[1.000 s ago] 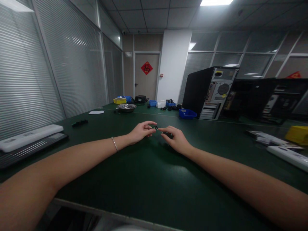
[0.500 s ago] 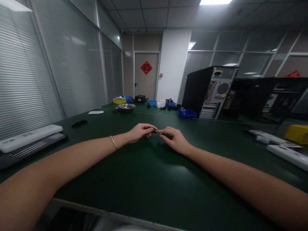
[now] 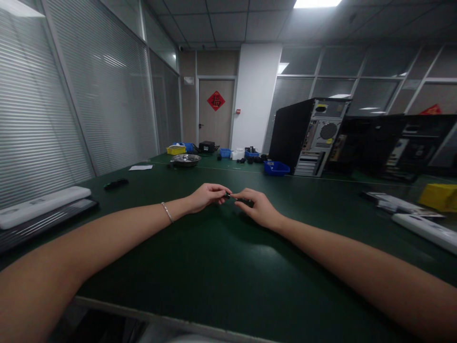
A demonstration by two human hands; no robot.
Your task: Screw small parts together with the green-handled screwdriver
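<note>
Piece (image 3: pixel 227 196), small and dark, between pinched fingers (image 3: pixel 217 194) of left hand (image 3: pixel 205 197), just beside right hand (image 3: pixel 261 208) of unclear grip

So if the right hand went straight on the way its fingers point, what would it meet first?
Probably the small dark piece in the left hand, directly ahead of the right hand; depth is unclear, so they may already touch.
</note>
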